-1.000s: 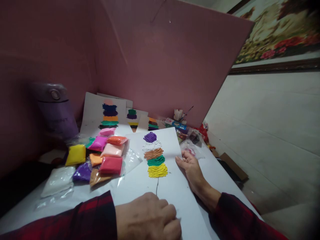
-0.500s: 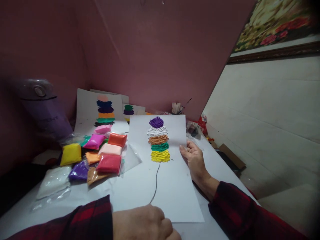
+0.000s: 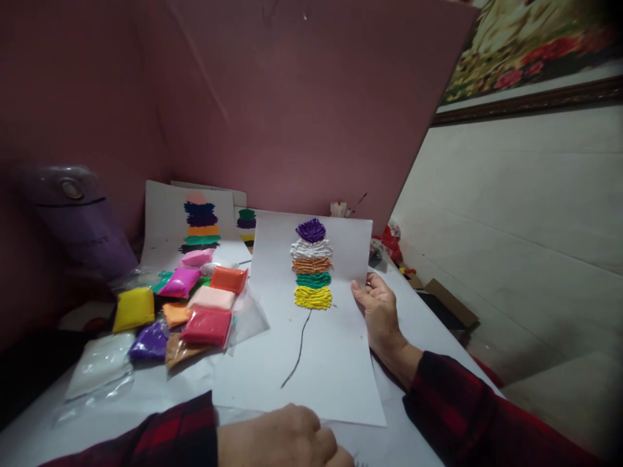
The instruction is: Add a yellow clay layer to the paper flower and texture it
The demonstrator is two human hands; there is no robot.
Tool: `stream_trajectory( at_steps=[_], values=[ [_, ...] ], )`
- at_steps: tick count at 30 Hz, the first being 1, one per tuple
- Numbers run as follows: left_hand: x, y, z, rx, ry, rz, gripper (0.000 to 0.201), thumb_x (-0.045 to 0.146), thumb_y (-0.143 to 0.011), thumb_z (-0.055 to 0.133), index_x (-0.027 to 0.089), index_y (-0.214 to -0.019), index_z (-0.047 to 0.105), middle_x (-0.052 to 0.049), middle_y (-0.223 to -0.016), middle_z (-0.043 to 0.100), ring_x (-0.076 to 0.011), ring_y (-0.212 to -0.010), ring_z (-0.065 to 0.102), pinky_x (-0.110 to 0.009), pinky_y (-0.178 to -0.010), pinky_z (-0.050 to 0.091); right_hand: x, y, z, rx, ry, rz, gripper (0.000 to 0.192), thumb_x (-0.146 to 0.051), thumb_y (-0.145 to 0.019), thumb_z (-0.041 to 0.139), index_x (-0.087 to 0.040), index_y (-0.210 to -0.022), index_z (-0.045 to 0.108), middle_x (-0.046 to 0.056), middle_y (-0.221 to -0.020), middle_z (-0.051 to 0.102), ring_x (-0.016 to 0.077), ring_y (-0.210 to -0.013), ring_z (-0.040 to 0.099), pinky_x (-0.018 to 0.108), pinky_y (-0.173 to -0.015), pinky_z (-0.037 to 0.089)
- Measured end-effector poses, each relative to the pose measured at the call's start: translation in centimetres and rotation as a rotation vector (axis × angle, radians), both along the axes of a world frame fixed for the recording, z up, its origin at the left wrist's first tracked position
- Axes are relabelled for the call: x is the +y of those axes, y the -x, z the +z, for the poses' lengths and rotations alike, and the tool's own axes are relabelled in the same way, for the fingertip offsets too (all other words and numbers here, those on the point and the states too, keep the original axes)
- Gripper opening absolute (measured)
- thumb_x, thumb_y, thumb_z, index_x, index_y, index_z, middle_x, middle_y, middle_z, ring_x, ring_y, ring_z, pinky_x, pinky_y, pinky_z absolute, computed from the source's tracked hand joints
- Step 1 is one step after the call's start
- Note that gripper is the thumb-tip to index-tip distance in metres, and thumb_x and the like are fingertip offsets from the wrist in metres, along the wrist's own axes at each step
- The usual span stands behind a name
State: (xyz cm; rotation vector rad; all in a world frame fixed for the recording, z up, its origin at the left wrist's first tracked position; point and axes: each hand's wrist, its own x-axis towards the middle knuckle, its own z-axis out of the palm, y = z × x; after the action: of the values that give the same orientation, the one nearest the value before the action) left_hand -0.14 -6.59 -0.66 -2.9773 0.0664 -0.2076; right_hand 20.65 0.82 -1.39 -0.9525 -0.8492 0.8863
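My right hand (image 3: 382, 308) pinches the right edge of a white sheet of paper (image 3: 335, 363) between thumb and fingers, the sheet's upper part raised. On the sheet is a stack of textured, clay-like bands: purple (image 3: 311, 230) on top, then white, brown, green and yellow (image 3: 313, 297). A thin dark curved line (image 3: 299, 344) runs down from the yellow band. At the bottom edge of view lies my left hand (image 3: 285, 438), its fingers curled, just below the sheet's lower edge. Its fingertips are hidden, so whatever it may hold does not show.
Several packets of coloured clay, among them a red packet (image 3: 207, 325) and a yellow packet (image 3: 134, 309), lie left of the sheet. Behind them leans another banded picture (image 3: 165, 220). A purple bottle (image 3: 82, 233) stands far left; a cardboard box (image 3: 450, 305) sits beyond the table's right edge.
The sheet's top has swung right and slightly up in my right hand. The line's lower end now shows above my left hand, which stays curled at the bottom.
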Motion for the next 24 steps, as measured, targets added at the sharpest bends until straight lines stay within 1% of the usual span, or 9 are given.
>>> stream_trajectory(
  at_steps=[4,8,11,13,15,17,19,22,24],
  values=[
    [0.28,0.28,0.51,-0.002,0.008,0.017,0.021,0.022,-0.080,0.076,0.017,-0.085,0.057,0.005,-0.069,0.061,-0.0117,-0.051,0.050,-0.028,-0.042,0.039,0.11,0.08,-0.04,0.052,-0.011,0.015,0.042,-0.032,-0.064,0.080,-0.022,-0.097,0.057,0.002,-0.075,0.075,0.0268,-0.082,0.072,0.038,-0.072,0.057],
    [0.36,0.41,0.90,-0.050,0.054,0.028,0.018,0.024,-0.086,0.070,0.017,-0.085,0.054,0.006,-0.070,0.061,-0.0107,-0.053,0.049,-0.026,-0.046,0.041,0.06,0.21,0.08,0.064,-0.026,0.041,0.042,-0.031,-0.065,0.080,-0.022,-0.099,0.058,0.004,-0.082,0.076,0.0270,-0.086,0.072,0.039,-0.077,0.057],
    [0.29,0.32,0.66,-0.182,0.014,0.055,0.018,0.025,-0.087,0.070,0.019,-0.084,0.053,0.008,-0.066,0.058,-0.0117,-0.050,0.045,-0.027,-0.044,0.038,-0.07,0.28,0.16,0.067,-0.024,0.048,0.041,-0.030,-0.066,0.080,-0.021,-0.099,0.058,0.005,-0.086,0.076,0.0267,-0.087,0.072,0.040,-0.080,0.056],
    [0.24,0.24,0.38,-0.288,-0.044,0.101,0.017,0.024,-0.086,0.070,0.020,-0.085,0.053,0.008,-0.065,0.056,-0.0133,-0.050,0.043,-0.030,-0.044,0.036,-0.16,0.31,0.17,0.065,-0.018,0.050,0.040,-0.029,-0.066,0.080,-0.020,-0.099,0.059,0.005,-0.088,0.077,0.0264,-0.088,0.072,0.040,-0.083,0.055],
    [0.23,0.21,0.19,-0.378,-0.059,0.146,0.012,0.022,-0.089,0.065,0.020,-0.085,0.054,0.007,-0.065,0.054,-0.0140,-0.051,0.043,-0.031,-0.045,0.036,-0.25,0.33,0.17,0.062,-0.010,0.056,0.039,-0.030,-0.067,0.079,-0.020,-0.099,0.059,0.005,-0.091,0.077,0.0263,-0.090,0.071,0.040,-0.085,0.054],
    [0.26,0.29,0.11,-0.421,-0.042,0.139,0.008,0.021,-0.094,0.057,0.018,-0.087,0.055,0.005,-0.065,0.053,-0.0142,-0.053,0.045,-0.032,-0.046,0.036,-0.29,0.35,0.18,0.064,-0.001,0.062,0.040,-0.030,-0.067,0.079,-0.020,-0.100,0.059,0.006,-0.093,0.076,0.0267,-0.090,0.071,0.040,-0.084,0.055],
    [0.34,0.42,0.08,-0.423,-0.025,0.110,0.011,0.019,-0.097,0.050,0.017,-0.087,0.055,0.005,-0.065,0.052,-0.0142,-0.052,0.044,-0.031,-0.046,0.036,-0.27,0.34,0.18,0.068,0.003,0.061,0.040,-0.031,-0.066,0.079,-0.020,-0.099,0.059,0.007,-0.093,0.076,0.0274,-0.091,0.071,0.040,-0.081,0.055],
    [0.45,0.51,0.03,-0.433,-0.024,0.102,0.015,0.017,-0.098,0.046,0.017,-0.086,0.055,0.005,-0.063,0.052,-0.0141,-0.051,0.044,-0.031,-0.045,0.035,-0.17,0.29,0.14,0.066,0.002,0.067,0.040,-0.030,-0.064,0.081,-0.020,-0.097,0.060,0.007,-0.091,0.076,0.0281,-0.091,0.071,0.040,-0.079,0.056],
    [0.46,0.45,0.02,-0.454,-0.027,0.132,0.016,0.017,-0.098,0.046,0.017,-0.084,0.054,0.005,-0.063,0.051,-0.0141,-0.051,0.044,-0.031,-0.045,0.035,-0.12,0.27,0.10,0.064,0.005,0.078,0.040,-0.031,-0.064,0.081,-0.020,-0.097,0.060,0.006,-0.088,0.076,0.0281,-0.090,0.072,0.040,-0.078,0.056]
  ],
)
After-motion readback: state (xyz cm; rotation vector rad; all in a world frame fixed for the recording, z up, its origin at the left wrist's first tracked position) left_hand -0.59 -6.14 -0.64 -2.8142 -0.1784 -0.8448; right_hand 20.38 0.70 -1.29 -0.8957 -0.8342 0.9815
